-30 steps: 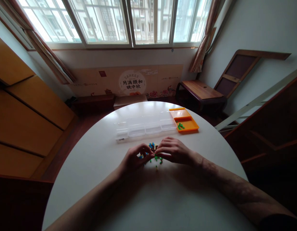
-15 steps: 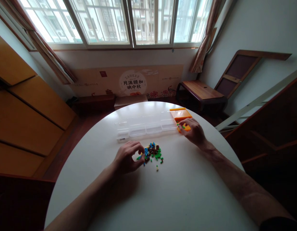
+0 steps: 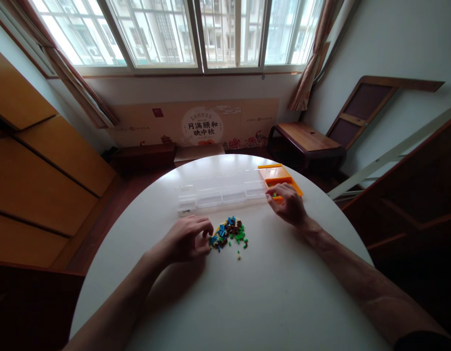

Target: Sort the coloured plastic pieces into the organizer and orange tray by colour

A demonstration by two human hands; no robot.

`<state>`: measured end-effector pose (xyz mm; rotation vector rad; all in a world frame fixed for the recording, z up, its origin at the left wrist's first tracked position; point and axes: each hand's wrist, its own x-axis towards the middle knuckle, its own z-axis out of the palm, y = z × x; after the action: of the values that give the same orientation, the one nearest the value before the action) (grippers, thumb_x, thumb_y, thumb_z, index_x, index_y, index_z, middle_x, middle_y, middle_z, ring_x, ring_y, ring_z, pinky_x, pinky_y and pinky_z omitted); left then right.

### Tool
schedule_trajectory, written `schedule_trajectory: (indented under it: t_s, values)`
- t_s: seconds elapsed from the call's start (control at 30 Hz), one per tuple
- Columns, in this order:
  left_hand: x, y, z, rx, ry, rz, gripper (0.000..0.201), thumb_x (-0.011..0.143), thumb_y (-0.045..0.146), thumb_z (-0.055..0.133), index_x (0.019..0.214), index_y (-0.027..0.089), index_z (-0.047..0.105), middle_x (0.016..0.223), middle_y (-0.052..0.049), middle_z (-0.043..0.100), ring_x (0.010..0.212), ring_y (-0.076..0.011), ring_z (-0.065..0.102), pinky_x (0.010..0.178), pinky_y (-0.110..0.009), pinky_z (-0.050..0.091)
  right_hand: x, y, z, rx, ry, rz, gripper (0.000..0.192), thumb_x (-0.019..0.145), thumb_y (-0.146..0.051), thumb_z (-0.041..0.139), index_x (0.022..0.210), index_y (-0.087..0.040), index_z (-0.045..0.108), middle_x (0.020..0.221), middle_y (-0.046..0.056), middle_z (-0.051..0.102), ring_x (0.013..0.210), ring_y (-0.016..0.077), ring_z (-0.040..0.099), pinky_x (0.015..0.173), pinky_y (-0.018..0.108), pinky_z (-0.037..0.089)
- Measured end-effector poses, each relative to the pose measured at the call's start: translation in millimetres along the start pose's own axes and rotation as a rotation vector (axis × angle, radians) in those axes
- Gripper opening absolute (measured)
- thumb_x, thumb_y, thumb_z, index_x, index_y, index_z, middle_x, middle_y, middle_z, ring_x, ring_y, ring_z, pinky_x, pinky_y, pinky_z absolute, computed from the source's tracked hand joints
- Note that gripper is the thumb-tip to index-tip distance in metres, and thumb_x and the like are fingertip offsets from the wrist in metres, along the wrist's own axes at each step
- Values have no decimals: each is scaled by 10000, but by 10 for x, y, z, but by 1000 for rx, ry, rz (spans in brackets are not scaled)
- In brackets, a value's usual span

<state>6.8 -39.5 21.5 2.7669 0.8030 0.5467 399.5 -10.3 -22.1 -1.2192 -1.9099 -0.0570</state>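
Left hand: the left hand (image 3: 187, 240) lay on the table (image 3: 247, 292), fingers curled loosely inward, fingertips (image 3: 207, 233) at the left edge of the pile of small bricks (image 3: 228, 233). Whether a brick was pinched between them could not be told.
Right hand: the right hand (image 3: 288, 204) rested palm down at the near edge of the orange tray (image 3: 280, 176), fingers bent, tips over the tray's near compartment. Grip could not be made out; the fingers hid what lay under them.
Brick pile: small plastic bricks, blue, green, brown and some yellow, heaped near the middle of the table, between the two hands and nearer the left. A few green strays (image 3: 239, 254) lay just apart from the heap on its near side.
Orange tray: shallow, divided into compartments, at the far right of the table, touching or just beside the right end of the clear box. A speck of green showed in the near compartment by the fingers.
Clear box: a long transparent compartment box (image 3: 220, 194) lay across the table beyond the pile, well apart from the left hand. Contents could not be told.
Table: round, white.
Surroundings: a wide window (image 3: 181, 34) with curtains behind; a printed board (image 3: 201, 126) leaned against the wall beneath it; a low wooden table (image 3: 306, 139) stood to the right.
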Motion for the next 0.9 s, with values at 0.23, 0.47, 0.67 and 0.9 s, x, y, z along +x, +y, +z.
schedule_trajectory:
  t_s: [0.23, 0.47, 0.67, 0.9]
  values:
    - [-6, -20, -81, -40, -37, -18, 105, 972, 236, 692, 869, 236, 712, 778, 8, 700, 661, -138, 619, 649, -248, 453, -12, -131, 21, 23, -52, -78, 96, 1016, -228, 641, 1011, -247, 735, 917, 39, 764, 885, 266, 672, 907, 444, 526]
    - [-26, -91, -43, -19, 41, -62, 140, 1084, 280, 644, 987, 220, 725, 897, -8, 758, 662, -116, 643, 640, -228, 471, -10, -188, 19, 73, -51, -106, 99, 1019, -205, 644, 994, -245, 732, 886, 32, 739, 855, 248, 674, 878, 419, 519]
    - [23, 18, 100, -89, 230, -137, 147, 1102, 310, 659, 1050, 212, 755, 824, 7, 756, 637, -105, 659, 632, -208, 484, -32, -551, 45, 225, -157, -256, 64, 1030, -210, 669, 1015, -247, 720, 885, 21, 744, 832, 215, 678, 858, 383, 522]
    - [109, 197, 295, -174, 334, -146, 81, 1055, 268, 724, 1031, 219, 783, 831, 19, 780, 639, -97, 668, 636, -198, 494, -97, -786, 204, 355, -327, -334, 70, 1050, -313, 739, 1050, -244, 731, 925, 14, 786, 875, 197, 722, 929, 372, 512]
